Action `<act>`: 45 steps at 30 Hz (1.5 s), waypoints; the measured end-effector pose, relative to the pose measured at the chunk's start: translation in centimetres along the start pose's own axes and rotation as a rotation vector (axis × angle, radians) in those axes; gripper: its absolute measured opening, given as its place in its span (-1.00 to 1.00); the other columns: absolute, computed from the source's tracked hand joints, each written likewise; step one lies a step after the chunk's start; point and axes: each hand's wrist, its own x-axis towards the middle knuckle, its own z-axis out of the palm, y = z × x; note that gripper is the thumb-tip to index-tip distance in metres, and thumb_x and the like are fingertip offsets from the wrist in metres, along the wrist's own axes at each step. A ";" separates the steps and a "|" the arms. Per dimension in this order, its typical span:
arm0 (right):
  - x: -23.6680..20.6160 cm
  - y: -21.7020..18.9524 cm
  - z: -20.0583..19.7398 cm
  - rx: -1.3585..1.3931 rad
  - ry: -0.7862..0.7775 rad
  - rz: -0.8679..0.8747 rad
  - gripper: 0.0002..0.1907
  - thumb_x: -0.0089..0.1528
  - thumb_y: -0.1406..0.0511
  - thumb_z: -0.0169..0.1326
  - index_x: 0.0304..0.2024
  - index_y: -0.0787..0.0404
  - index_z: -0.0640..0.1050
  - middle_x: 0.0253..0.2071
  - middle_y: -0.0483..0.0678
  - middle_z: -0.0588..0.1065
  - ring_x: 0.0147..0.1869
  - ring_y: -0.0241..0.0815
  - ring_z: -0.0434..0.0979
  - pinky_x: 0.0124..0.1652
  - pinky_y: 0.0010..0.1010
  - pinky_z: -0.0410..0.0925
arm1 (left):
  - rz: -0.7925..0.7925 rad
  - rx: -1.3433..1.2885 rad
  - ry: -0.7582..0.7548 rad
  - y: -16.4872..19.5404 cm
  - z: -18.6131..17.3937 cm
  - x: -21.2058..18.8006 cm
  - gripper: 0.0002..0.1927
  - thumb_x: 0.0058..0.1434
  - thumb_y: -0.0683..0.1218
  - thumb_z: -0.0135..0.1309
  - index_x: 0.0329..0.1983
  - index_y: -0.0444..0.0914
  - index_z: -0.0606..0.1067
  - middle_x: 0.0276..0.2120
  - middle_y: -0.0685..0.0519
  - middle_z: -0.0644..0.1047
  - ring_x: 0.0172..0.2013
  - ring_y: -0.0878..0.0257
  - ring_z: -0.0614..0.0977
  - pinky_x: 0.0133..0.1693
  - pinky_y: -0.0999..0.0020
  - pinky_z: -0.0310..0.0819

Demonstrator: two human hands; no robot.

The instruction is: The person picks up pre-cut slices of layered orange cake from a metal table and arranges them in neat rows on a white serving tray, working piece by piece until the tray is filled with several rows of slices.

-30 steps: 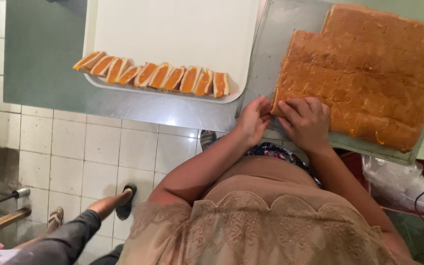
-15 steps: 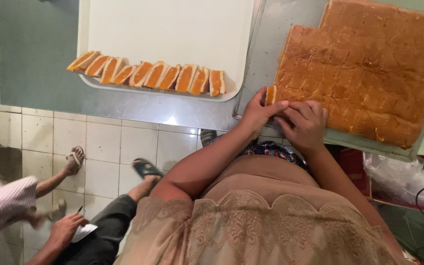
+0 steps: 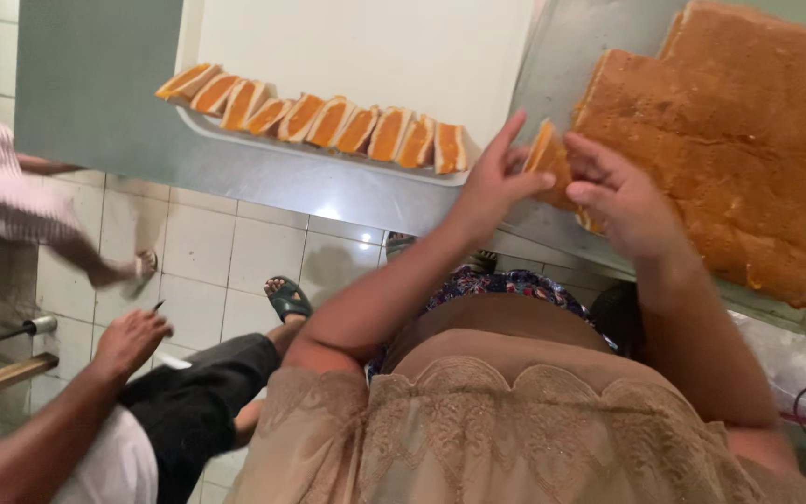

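A cut cake slice is being lifted away from the big cake slab at the table's near edge — the transfer step. The left hand pinches the slice between thumb and fingers, the other fingers spread; the right hand, loosely curled, steadies its far side. Setting it down calls for lining it up at the end of the slice row on the white tray.

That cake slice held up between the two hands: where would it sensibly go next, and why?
Probably leftward, onto the white tray, beside the last piece in the row of slices. The left hand pinches the cake slice, lifted off the big cake slab, with the right hand beside it, and the row's end nearest the hands has bare tray next to it.
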 end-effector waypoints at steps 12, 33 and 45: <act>6.0 5.6 1.4 0.204 0.050 0.033 -0.34 0.30 0.29 0.18 0.40 0.42 0.33 0.17 -0.02 0.48 0.19 -0.22 0.50 0.16 -0.36 0.40 | -0.288 0.679 -0.432 10.0 -7.3 9.0 0.11 0.15 -0.07 0.20 0.58 -0.09 -0.27 0.32 -0.15 0.36 0.19 0.04 0.58 0.15 0.08 0.48; 4.6 7.6 4.0 -0.885 0.677 -0.147 -0.14 0.18 0.16 0.33 0.40 0.46 0.33 0.00 0.24 0.46 0.04 0.11 0.52 -0.02 -0.18 0.40 | 0.620 1.610 -0.706 6.7 -4.0 3.3 -0.66 0.13 0.00 0.23 -0.12 -0.22 0.43 -0.32 -0.05 0.61 -0.28 -0.03 0.68 -0.28 0.01 0.55; 2.1 8.5 5.6 -1.035 0.685 -0.213 -0.23 0.12 0.36 0.28 0.38 0.38 0.40 0.09 0.25 0.45 0.15 0.23 0.48 0.09 -0.13 0.38 | 0.307 1.505 -0.833 9.8 -4.6 3.1 -0.48 -0.05 0.27 0.30 -0.21 -0.16 0.54 -0.33 0.02 0.62 -0.23 0.01 0.67 -0.25 0.04 0.52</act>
